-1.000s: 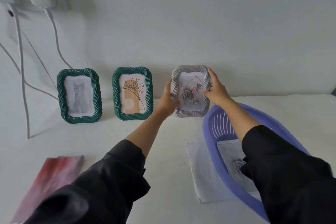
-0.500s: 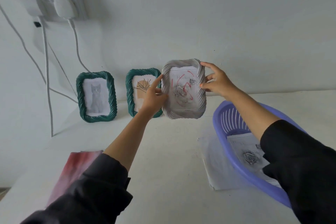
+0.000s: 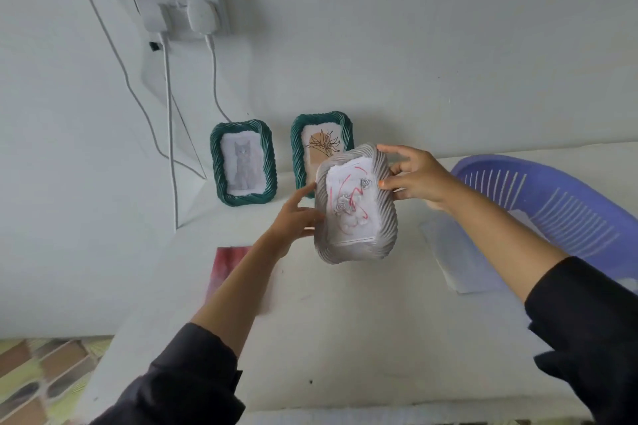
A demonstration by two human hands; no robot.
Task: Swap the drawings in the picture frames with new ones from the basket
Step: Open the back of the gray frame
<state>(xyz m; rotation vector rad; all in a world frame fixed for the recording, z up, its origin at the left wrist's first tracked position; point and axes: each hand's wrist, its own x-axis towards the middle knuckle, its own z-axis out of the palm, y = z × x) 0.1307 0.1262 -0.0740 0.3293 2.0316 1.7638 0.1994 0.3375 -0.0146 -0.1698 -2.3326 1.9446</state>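
Both hands up over the white table (image 3: 345, 338), gray frame (image 3: 355, 205) held between them, clear of the surface and tilted back toward me. I read this as the frame held free so its back can be reached.

Right hand (image 3: 419, 179): fingers spread along the frame's upper right edge, thumb pressing the front rim. Clamped on the frame, carrying most of it by my reading.

Left hand (image 3: 297, 217): fingers mostly straight, lying against the frame's left edge and lower side. More a steadying prop than a full pinch; whether fingers curl behind it I cannot tell.

Drawing in the gray frame (image 3: 348, 207): white sheet with gray roses and red lines, not yet removed. Top edge of the sheet looks ragged.

Against the wall, two green frames stand upright: cat drawing frame (image 3: 243, 162) on the left, plant drawing frame (image 3: 319, 148) beside it, partly hidden behind the lifted gray one. Leaning there keeps them displayed and out of the work area.

Purple basket (image 3: 552, 203) sits at the right, close beside the right forearm, so replacement sheets are in easy reach. Its contents are mostly hidden by the arm. A loose white sheet (image 3: 459, 252) lies flat just beside the basket. A reddish sheet (image 3: 229, 266) lies on the table at left, under the left forearm.

Judgement: early in this frame's swap; next is turning it over to open the back.
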